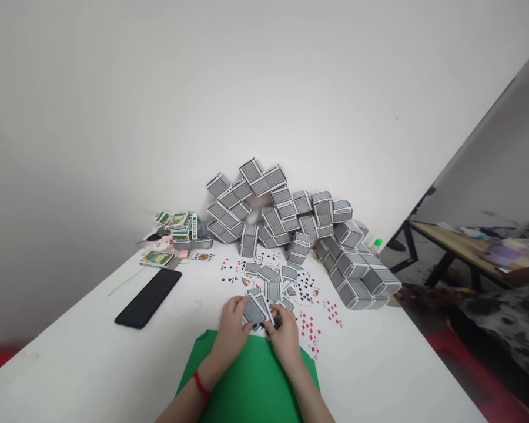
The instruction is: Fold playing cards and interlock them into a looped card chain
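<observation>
Between both hands is a small bunch of playing cards (254, 310), grey backs up and fanned unevenly. My left hand (234, 319) is closed on the left side of the bunch, and my right hand (285, 330) grips its right side. A red cord circles the left wrist. Just beyond the fingers lie loose grey-backed cards (273, 291). Face-up cards are scattered around them, among them red diamond cards (309, 326) to the right and black-suited cards (306, 286) farther back. Under my forearms is a green sheet (247, 376) on the white table.
Many grey card-built blocks (273, 220) are piled against the wall, reaching down the right side (357, 276). A black phone (147, 298) lies at the left, near green-and-white card boxes (183, 226). A green-capped bottle (378, 242) stands behind the right pile. Another desk (449, 235) is at far right.
</observation>
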{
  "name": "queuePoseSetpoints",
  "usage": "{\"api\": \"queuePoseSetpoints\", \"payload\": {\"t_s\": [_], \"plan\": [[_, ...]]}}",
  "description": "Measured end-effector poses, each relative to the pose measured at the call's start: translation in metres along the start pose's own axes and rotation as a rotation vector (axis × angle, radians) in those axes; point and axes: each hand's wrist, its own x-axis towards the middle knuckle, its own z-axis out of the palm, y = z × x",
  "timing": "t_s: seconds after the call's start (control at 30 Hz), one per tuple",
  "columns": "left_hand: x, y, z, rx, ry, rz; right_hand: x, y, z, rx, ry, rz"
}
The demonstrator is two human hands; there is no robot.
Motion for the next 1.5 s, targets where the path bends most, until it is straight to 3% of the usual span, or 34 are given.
{"api": "queuePoseSetpoints", "payload": {"t_s": [0.2,0.33,0.53,0.7,0.87,0.97,1.07,1.33,1.5], "plan": [[0.008,0.006,-0.016,-0.121,0.187,-0.143,0.005,-0.001,-0.006,0.3,-0.031,0.144],[0.011,0.004,-0.023,-0.203,0.326,-0.2,0.008,-0.004,-0.017,0.407,0.038,0.259],[0.016,0.004,-0.025,-0.692,0.249,-0.436,0.009,-0.01,-0.02,0.73,-0.005,0.396],[0.016,0.008,-0.027,-0.999,0.248,-0.46,0.006,-0.009,-0.013,0.835,-0.087,0.43],[0.015,0.012,-0.028,-0.855,0.079,-0.423,0.001,-0.011,-0.01,0.806,-0.17,0.447],[0.012,0.014,-0.024,-0.761,-0.075,-0.323,-0.001,-0.016,-0.01,0.704,-0.159,0.336],[0.009,0.014,-0.02,-0.742,-0.141,-0.265,-0.002,-0.02,-0.011,0.642,-0.182,0.276],[0.008,0.015,-0.016,-0.695,-0.155,-0.222,-0.002,-0.023,-0.01,0.752,-0.152,0.304],[0.009,0.015,-0.016,-0.666,-0.106,-0.319,-0.001,-0.019,-0.007,0.76,-0.157,0.374]]}}
